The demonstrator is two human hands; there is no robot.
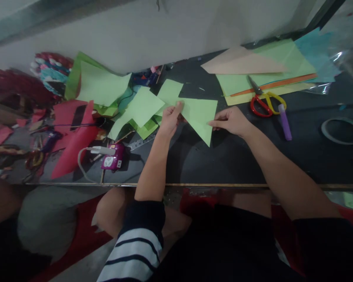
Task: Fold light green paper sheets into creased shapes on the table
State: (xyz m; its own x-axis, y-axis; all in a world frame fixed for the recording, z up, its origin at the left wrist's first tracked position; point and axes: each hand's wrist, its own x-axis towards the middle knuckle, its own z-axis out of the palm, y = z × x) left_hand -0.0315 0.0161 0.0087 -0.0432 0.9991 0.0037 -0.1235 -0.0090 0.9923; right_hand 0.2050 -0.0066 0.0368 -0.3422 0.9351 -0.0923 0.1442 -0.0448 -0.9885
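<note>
Left side of frame: red paper (76, 147), then the purple adapter (114, 159) with a white plug in it, near the table's front edge. Green sheets (101, 84) sit above those, upper left. Loose light-green pieces (145, 106) overlap left of center, just beside my left hand (170, 120).

Left fingers closed, pinching the upper left corner of the pointed green paper (200, 113), thumb on top. Paper's at center frame, one point aimed down at the table (223, 166). Right hand (233, 120) closed on its right edge, thumb and finger.

Step in hand, my read: two-handed hold, positioning the sheet. Next move calls for light pinches both sides and aligned edges; thin stock, would crease easily. Can't tell if it's folded or single-layer.

Right of that: scissors (256, 87) partly on stacked sheets (298, 60), upper right. Purple tube (285, 124) touching the yellow handle. Tape roll (324, 131) far right.
</note>
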